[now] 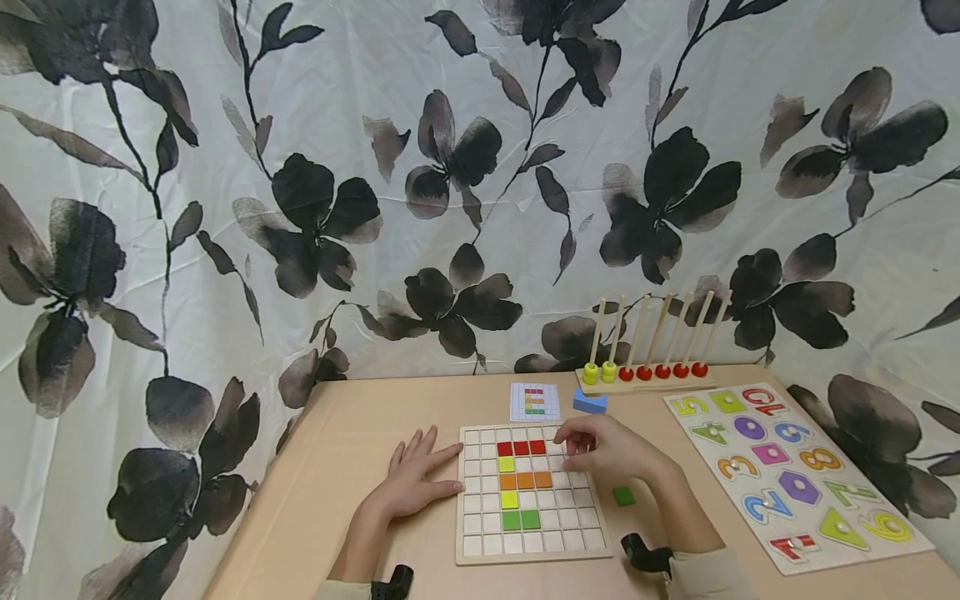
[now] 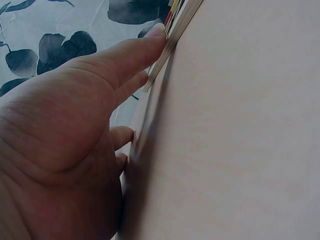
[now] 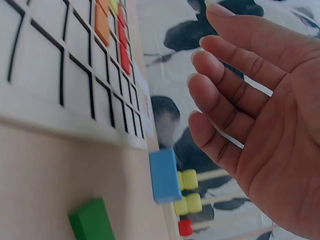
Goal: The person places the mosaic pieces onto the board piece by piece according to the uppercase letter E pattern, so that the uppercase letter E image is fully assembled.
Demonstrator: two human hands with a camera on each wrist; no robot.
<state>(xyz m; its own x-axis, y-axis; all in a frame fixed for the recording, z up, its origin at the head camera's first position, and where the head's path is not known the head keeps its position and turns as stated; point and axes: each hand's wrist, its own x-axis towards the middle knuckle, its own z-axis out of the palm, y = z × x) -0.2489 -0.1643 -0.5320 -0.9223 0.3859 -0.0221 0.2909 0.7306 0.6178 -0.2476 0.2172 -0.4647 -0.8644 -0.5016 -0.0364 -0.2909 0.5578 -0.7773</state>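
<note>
A wooden grid board (image 1: 534, 560) of white squares lies on the table. Coloured tiles in it form a row of red tiles (image 1: 518, 448), a yellow tile (image 1: 507, 464), orange tiles (image 1: 526, 481), another yellow tile (image 1: 509, 500) and two green tiles (image 1: 521, 520). My left hand (image 1: 411, 477) is spread flat, thumb and index fingertips at the board's left edge. Over the upper right of the board hovers my right hand (image 1: 611, 448), its fingers loosely bent and holding nothing in the right wrist view. A loose green block (image 1: 623, 496) lies right of the board.
Behind the board lie a printed pattern card (image 1: 535, 402) and a blue block (image 1: 590, 402). A peg stand (image 1: 648, 385) with red and yellow beads stands at the back right. The number and shape puzzle board (image 1: 795, 475) covers the right side; a floral cloth hangs behind.
</note>
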